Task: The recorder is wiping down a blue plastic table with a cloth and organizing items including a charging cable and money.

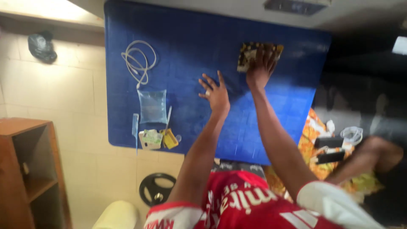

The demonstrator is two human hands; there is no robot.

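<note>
Here we work left to right: a coiled white cable and a clear pouch lie apart on the blue bench. Our left hand rests flat, fingers spread and empty. Our right hand presses on the checkered board at the far edge, its grip hidden; next we likely need fingers curled under its edge.
</note>
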